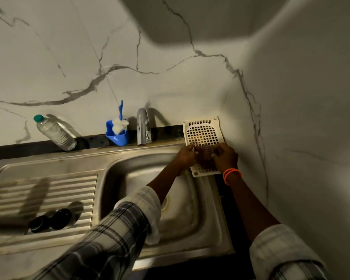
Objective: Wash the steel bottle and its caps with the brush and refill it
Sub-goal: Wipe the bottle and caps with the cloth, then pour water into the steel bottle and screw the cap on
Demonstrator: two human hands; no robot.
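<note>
Brown ribbed scrubber [204, 157] on the white plastic grid tray [202, 134], far right of the steel sink [141, 178], is pinched by left hand [185, 156] and right hand [226, 157] fingers.

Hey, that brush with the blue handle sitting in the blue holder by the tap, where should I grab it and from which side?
Grip the blue handle, the only part clear of the blue holder. It sticks up above the white bristle head, which sits down in the cup. Come from above and lift straight up, probably from the front, since the wall is close behind and the tap stands just to its right.
</note>
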